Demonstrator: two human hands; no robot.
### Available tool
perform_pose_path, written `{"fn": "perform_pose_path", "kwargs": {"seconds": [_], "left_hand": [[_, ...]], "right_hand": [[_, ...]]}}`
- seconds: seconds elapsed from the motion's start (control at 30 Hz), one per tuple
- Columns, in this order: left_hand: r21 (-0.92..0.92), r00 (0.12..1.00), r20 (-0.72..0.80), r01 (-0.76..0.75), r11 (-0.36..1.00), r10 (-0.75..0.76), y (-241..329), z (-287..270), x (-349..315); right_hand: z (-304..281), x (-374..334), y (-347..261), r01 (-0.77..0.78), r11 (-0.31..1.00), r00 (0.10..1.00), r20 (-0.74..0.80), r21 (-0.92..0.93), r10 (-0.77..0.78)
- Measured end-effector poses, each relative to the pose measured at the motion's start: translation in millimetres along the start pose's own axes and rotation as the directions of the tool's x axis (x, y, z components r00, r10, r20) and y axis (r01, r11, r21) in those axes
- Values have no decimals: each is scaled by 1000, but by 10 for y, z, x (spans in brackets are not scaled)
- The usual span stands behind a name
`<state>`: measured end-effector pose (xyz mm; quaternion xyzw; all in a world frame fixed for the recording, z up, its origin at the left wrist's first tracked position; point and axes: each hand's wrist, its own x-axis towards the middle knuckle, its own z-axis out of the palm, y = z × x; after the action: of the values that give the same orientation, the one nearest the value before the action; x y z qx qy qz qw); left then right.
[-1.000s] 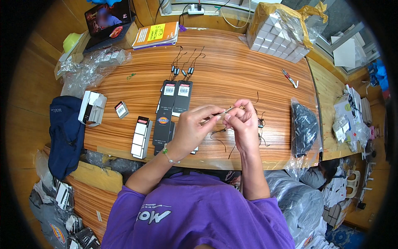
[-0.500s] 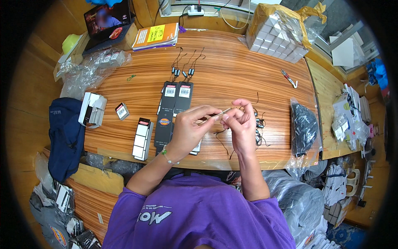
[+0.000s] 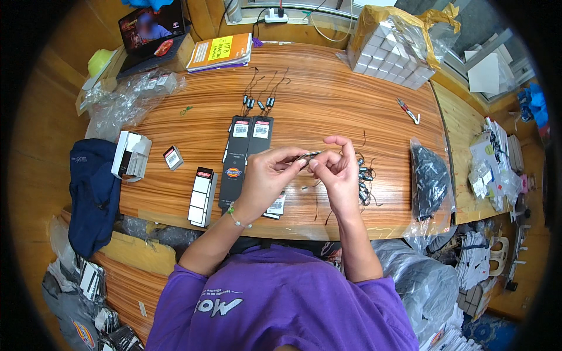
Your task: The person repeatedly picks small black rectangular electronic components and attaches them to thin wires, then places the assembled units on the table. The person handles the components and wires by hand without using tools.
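Observation:
Above the table's front half, my left hand [image 3: 266, 175] pinches a thin card [image 3: 309, 155], seen almost edge-on, between thumb and fingers. My right hand [image 3: 338, 172] is closed in a pinch at the card's other end, with one finger raised. Dark cord hangs below the fingers; whether it is tied to the card I cannot tell. Long dark hang tags [image 3: 234, 153] lie in two overlapping columns beside my left hand, partly hidden by it. Black strings with small seals [image 3: 248, 103] extend from their far ends. More strings with seals [image 3: 365, 182] lie heaped right of my right hand.
Left of the tags stand a labelled card stack [image 3: 201, 198], a small labelled block [image 3: 172, 157] and a white box [image 3: 136, 153]. A plastic bag of black strings [image 3: 430, 178], red-handled snips [image 3: 407, 110] and wrapped white boxes [image 3: 386, 55] are at right. A laptop [image 3: 151, 32] sits far left.
The card between my hands has tilted and now shows a darker edge. My left hand has shifted slightly, uncovering more of a white-labelled tag by the wrist.

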<state>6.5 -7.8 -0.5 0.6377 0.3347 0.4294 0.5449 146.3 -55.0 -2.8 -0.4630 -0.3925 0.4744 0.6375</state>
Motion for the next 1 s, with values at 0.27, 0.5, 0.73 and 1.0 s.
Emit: {"fn": "perform_pose_path", "kwargs": {"seconds": [0.27,0.5,0.73,1.0], "left_hand": [[45,1000,8,-17,999,16,21,6,2],[167,997,43,-66,984,60,98,-4,-11],[218,995,77,-86,972,70,99,4,-30],[145,995,99,-23,989,9,81,-56,-16]], "right_hand": [[-9,11,-13,-22,997,1000,-16,72,23],[-1,29,14,-75,983,996,-40,170,83],[3,-13,49,73,986,997,-26,-152,-77],[-51,-11,-103,145,819,988,32,-555,-153]]}}
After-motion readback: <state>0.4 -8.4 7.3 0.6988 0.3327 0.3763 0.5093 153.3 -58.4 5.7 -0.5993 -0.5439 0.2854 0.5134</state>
